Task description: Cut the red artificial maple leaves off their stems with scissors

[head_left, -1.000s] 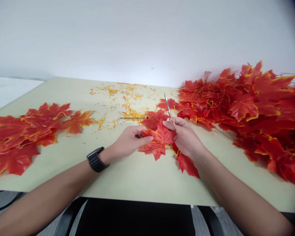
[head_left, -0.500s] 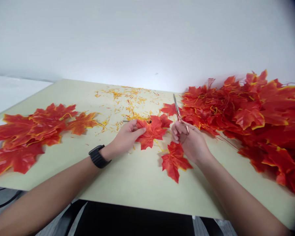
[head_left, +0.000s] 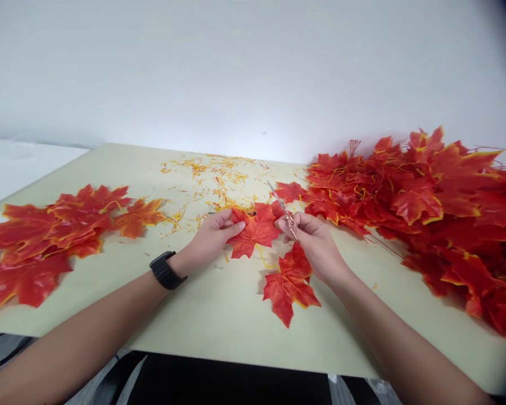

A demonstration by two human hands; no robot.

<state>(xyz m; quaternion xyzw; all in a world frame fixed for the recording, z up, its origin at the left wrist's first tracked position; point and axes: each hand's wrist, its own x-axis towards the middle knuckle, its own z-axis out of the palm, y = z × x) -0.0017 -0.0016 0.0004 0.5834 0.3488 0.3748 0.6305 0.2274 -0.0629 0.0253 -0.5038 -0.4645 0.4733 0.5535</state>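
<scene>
Between thumb and fingers, my left hand pinches the left edge of a red maple leaf above the table's middle. My right hand is closed on a pair of scissors, whose blades point up and to the left. Its fingertips are close to the leaf's right side; whether they touch it I cannot tell. A second red leaf lies lower, near my right wrist, with a thin yellow stem running between the two leaves. Another small red leaf lies behind the scissors.
A large heap of red leaves covers the right side of the pale table. Several leaves are stacked at the left. Yellow and orange trimmings are scattered at the back middle, before a white wall.
My right hand and the scissors have moved left, closer to the held leaf, and the blades now tilt further left. The lower leaf has shifted slightly left and turned.
</scene>
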